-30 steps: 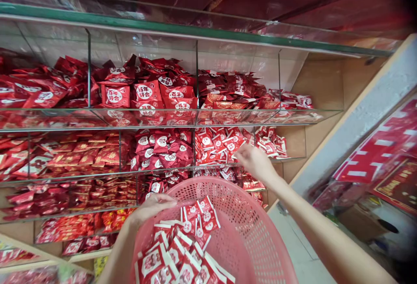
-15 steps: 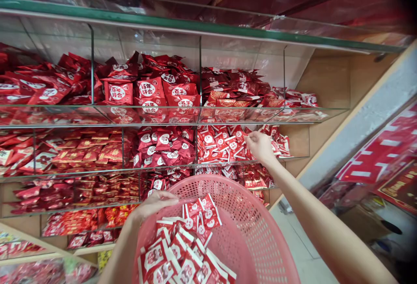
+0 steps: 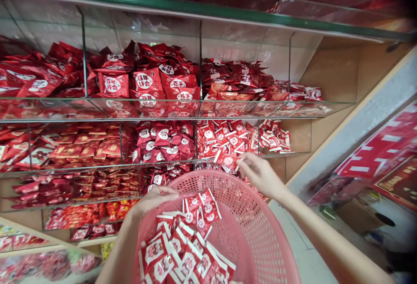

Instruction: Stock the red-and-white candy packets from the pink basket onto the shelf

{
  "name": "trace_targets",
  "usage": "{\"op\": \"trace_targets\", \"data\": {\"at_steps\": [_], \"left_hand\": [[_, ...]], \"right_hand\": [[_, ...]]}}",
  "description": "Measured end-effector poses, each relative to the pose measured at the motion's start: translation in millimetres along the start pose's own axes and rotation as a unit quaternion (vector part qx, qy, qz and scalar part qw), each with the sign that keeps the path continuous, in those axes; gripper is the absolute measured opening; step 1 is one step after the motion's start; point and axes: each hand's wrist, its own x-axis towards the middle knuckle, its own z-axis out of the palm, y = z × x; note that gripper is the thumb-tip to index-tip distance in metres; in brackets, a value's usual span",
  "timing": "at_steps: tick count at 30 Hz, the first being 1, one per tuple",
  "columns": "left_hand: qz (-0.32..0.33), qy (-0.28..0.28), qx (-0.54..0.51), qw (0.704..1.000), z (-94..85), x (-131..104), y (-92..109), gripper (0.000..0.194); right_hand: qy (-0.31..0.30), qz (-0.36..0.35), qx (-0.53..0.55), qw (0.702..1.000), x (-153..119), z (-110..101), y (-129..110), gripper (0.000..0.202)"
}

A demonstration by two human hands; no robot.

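One pink perforated basket (image 3: 275,236); left hand (image 3: 153,199), fingers grasping its left rim. Right hand (image 3: 260,173), fingers pinching one red-and-white packet (image 3: 227,161) near the far rim, before the glass shelves (image 3: 156,120). Over ten similar packets (image 3: 189,262) overlap inside; exact count unclear.
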Motion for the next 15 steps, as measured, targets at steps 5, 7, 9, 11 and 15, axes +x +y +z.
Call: {"op": "trace_targets", "data": {"at_steps": [5,7,9,11,15], "left_hand": [[0.012,-0.004,-0.002,1.0,1.0,-2.3,2.6,0.037],[0.015,-0.007,0.001,1.0,1.7,-2.8,5.1,0.036],[0.021,-0.007,0.004,1.0,2.3,-3.1,7.3,0.035],[0.023,-0.006,0.003,1.0,2.4,-3.6,8.4,0.034],[0.026,-0.011,0.002,1.0,1.6,-4.6,6.7,0.035]], "right_hand": [[-0.303,0.12,0.021,0.945,-5.6,58.0,22.0,0.019],[-0.39,0.191,0.021,0.9,-4.3,74.7,33.1,0.018],[-0.44,0.235,0.001,0.867,-1.2,85.3,40.2,0.02],[-0.474,0.26,-0.025,0.841,2.7,91.2,41.9,0.025],[-0.514,0.293,-0.044,0.805,7.7,97.2,34.8,0.032]]}}
